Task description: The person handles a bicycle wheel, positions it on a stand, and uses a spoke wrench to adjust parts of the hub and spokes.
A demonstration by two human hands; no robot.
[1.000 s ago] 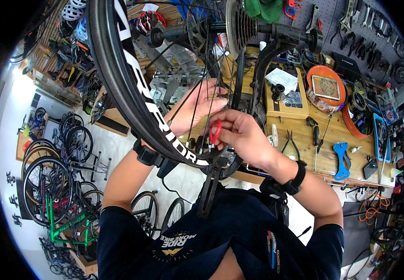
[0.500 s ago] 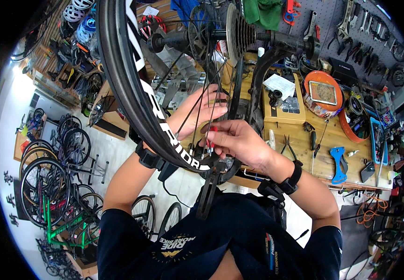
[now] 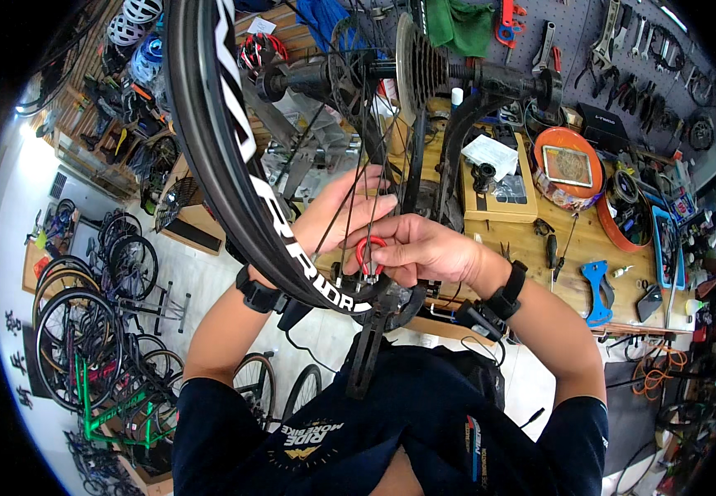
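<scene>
A bicycle wheel with a black rim point(image 3: 209, 140) and white lettering is mounted in a dark truing stand point(image 3: 461, 124). A cassette point(image 3: 411, 70) sits on its hub. My right hand point(image 3: 432, 250) pinches a small red ring-shaped spoke wrench point(image 3: 370, 255) at the spokes just above the rim's lower part. My left hand point(image 3: 345, 207) reaches in from the rim's left side among the spokes, its fingers stretched out and close to the right hand's fingertips. Spokes cross in front of it and partly hide it. The wrench's exact seat on a nipple is hard to make out.
On the wooden bench point(image 3: 539, 285) stand a cardboard box point(image 3: 502, 202), an orange round tub point(image 3: 573, 161) and a blue tool point(image 3: 597, 293). Tools hang on the grey pegboard point(image 3: 589, 70). Bicycles point(image 3: 85, 331) stand at the left, helmets point(image 3: 126, 31) at the far left.
My right hand has turned the red spoke wrench, so its ring now faces up. The right wrist has shifted a little. My left hand stays among the spokes, its fingers slightly moved.
</scene>
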